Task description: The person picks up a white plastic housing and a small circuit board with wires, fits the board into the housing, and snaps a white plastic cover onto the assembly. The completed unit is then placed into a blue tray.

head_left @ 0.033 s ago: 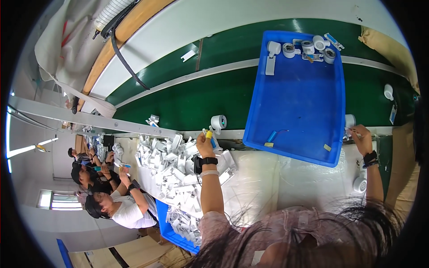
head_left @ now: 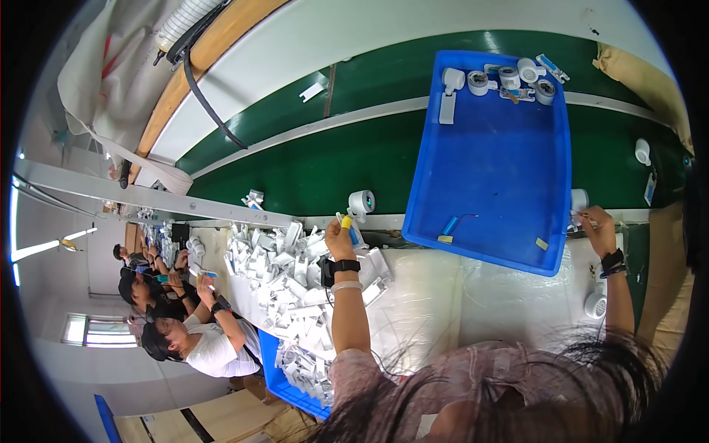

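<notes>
Two hands reach toward the belt edge: our left hand [head_left: 340,238], its fingers closed on a small yellow-and-blue piece [head_left: 347,225], sits just below a white round part [head_left: 362,201], while our right hand [head_left: 600,227] pinches something small beside the blue tray [head_left: 487,148]. We judge the tray, overhanging the tabletop [head_left: 473,295], could tip if nudged.

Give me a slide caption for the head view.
Left hand and right hand reach toward a green conveyor flanking a blue tray.

Left hand [head_left: 340,240] with yellow fingertip cover, black wristwatch [head_left: 344,266], clear bangle, right hand [head_left: 600,230] with dark wristband, pinkish patterned sleeves
</notes>
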{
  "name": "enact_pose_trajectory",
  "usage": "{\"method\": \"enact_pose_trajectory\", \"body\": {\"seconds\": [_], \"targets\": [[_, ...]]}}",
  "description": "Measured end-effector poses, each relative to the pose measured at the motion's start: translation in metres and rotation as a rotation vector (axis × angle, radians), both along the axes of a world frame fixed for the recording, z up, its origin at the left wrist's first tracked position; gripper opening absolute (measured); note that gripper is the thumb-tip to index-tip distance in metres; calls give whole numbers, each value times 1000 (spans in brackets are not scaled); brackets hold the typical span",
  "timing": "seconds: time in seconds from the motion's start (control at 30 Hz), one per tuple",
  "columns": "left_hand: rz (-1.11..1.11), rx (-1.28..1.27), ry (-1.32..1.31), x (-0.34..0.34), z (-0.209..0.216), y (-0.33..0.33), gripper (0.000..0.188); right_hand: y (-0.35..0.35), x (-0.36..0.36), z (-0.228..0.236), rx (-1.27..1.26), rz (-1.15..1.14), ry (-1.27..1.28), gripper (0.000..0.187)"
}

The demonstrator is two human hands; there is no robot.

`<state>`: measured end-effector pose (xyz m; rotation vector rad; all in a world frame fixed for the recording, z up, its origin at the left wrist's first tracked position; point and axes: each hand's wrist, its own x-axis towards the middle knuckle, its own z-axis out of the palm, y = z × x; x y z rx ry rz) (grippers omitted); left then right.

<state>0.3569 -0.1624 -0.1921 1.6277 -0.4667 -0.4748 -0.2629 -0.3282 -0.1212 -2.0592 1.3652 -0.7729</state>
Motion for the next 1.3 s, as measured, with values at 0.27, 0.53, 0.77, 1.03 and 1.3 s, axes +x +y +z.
{"method": "enact_pose_trajectory", "body": {"seconds": [0.27, 0.53, 0.77, 1.03, 1.3], "targets": [[27, -56, 159, 3, -1, 0, 22, -1, -7, -9, 10, 12, -23, 11], [84, -55, 122, 7, 0, 2, 24, -1, -8, -14, 16, 21, -17, 10], [136, -72, 146, 2, 4, -1, 27, -1, -12, -19, 28, 12, -36, 12], [152, -54, 131, 14, -7, 3, 28, -2, -12, -25, 25, 12, -49, 12], [180, -60, 159, 12, -6, 0, 28, 0, -13, -24, 39, -7, -55, 11]]}}
